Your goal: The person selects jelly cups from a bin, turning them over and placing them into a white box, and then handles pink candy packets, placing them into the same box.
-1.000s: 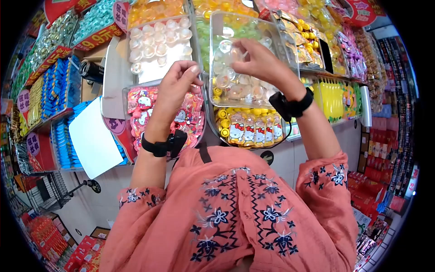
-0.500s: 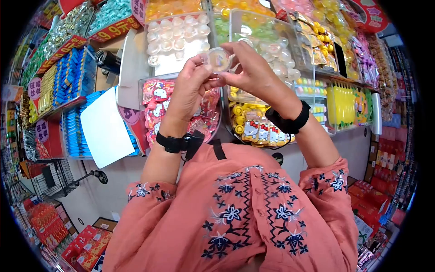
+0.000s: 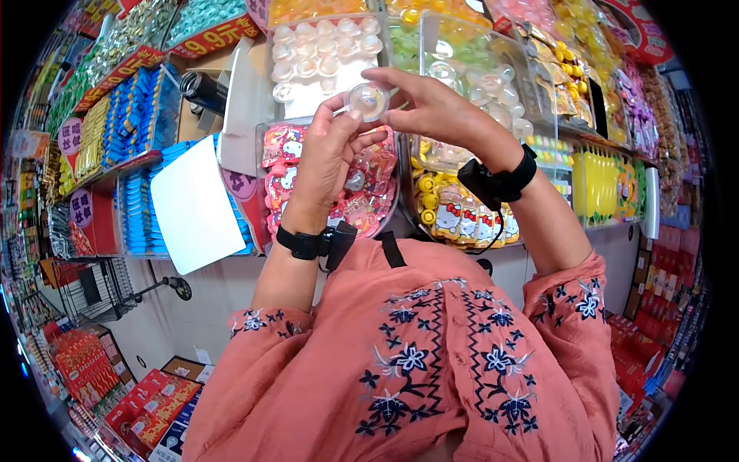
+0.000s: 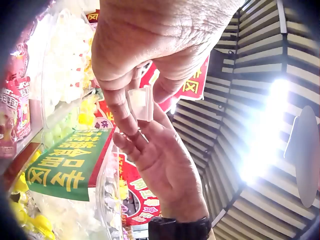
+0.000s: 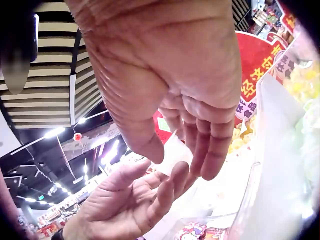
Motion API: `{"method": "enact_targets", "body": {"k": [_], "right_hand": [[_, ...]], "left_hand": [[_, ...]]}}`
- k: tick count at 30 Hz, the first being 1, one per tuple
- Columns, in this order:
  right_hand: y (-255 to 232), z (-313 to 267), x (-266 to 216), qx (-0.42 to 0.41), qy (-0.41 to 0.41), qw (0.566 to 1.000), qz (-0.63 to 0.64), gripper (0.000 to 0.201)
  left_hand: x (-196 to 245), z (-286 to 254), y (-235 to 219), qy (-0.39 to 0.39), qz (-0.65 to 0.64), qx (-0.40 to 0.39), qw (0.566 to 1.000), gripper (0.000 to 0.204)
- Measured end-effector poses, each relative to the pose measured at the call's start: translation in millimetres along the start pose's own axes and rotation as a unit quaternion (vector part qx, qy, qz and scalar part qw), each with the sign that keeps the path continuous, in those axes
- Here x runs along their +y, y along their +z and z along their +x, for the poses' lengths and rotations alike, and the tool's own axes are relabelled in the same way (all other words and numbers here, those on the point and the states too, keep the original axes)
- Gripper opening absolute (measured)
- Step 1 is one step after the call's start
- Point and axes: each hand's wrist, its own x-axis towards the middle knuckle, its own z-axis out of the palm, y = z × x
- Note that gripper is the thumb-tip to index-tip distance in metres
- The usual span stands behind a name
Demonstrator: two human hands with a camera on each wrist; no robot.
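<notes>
A small clear jelly cup (image 3: 367, 101), its round lid facing up in the head view, is held between both hands above the bins. My left hand (image 3: 329, 154) grips it from the left, thumb and fingers on either side of the cup (image 4: 142, 103) in the left wrist view. From the other side my right hand (image 3: 443, 114) pinches the cup with thumb and fingers; in the right wrist view its fingers (image 5: 212, 150) hide part of the cup (image 5: 176, 154). Similar pale jelly cups (image 3: 327, 48) stand in rows in the bin behind.
A bin of pink cartoon packets (image 3: 362, 173) lies beneath the left hand, and yellow pouches (image 3: 462, 219) sit front right. A clear bin wall (image 3: 539, 115) rises beside the right forearm. A white sheet (image 3: 196, 204) and a black bottle (image 3: 204, 91) are on the left.
The hands were apart a second ago, the right over the clear bin. They came together round the jelly cup, and the bins have shifted right in the head view.
</notes>
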Motion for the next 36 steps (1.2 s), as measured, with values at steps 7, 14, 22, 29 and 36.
{"method": "enact_targets", "body": {"k": [7, 14, 22, 29, 36], "right_hand": [[13.2, 27.3, 0.6, -0.015, -0.019, 0.999, -0.024, 0.059], [28.4, 74.1, 18.0, -0.038, -0.019, 0.987, -0.156, 0.053], [54.5, 144.6, 37.4, -0.091, 0.124, 0.985, -0.084, 0.032], [80.4, 174.2, 59.3, -0.069, 0.213, 0.971, 0.08, 0.03], [82.1, 181.4, 61.4, -0.061, 0.308, 0.903, 0.292, 0.042]], "left_hand": [[3.7, 4.4, -12.3, 0.032, -0.01, 0.028, 0.999, 0.046], [1.7, 14.6, -39.5, 0.034, -0.011, 0.064, 0.997, 0.045], [3.2, 34.3, -81.3, 0.024, 0.02, 0.142, 0.989, 0.035], [3.7, 46.3, -111.3, 0.04, 0.026, 0.15, 0.987, 0.036], [-2.6, 61.9, -130.3, 0.031, 0.034, 0.211, 0.976, 0.043]]}}
